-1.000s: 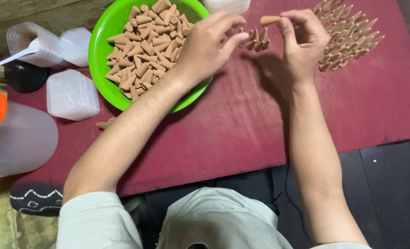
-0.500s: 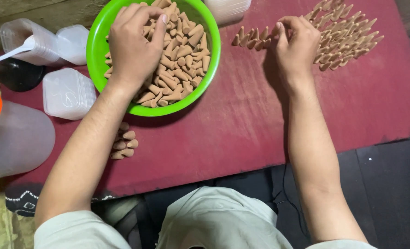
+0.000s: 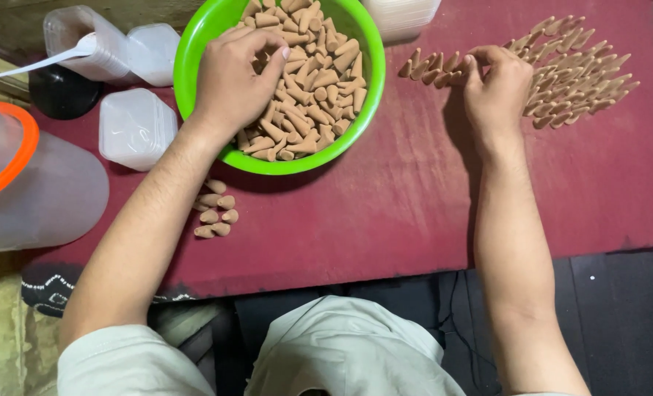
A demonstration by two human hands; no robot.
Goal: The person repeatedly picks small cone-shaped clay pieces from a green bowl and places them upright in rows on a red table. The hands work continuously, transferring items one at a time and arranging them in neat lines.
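A bright green bowl (image 3: pixel 194 44) holds a heap of small brown cones (image 3: pixel 319 88). My left hand (image 3: pixel 231 81) lies in the bowl with its fingers curled down into the heap, gripping cones. On the dark red cloth (image 3: pixel 385 205) to the right runs a short row of standing cones (image 3: pixel 429 67). My right hand (image 3: pixel 495 88) is at the right end of that row, fingertips pinched on a cone there. Beyond this hand lies a dense patch of several more cones (image 3: pixel 576 73) set out in rows.
A few loose cones (image 3: pixel 216 213) lie on the cloth under my left forearm. Clear plastic tubs (image 3: pixel 132 128) and lids, a white spoon (image 3: pixel 48 62), a black round object (image 3: pixel 59 95) and a big translucent jug with an orange rim (image 3: pixel 26 183) stand at the left. The table edge runs near my lap.
My left hand has gone from near the right hand back into the green bowl. My right hand has lowered its cone from mid-air to the end of the short row.
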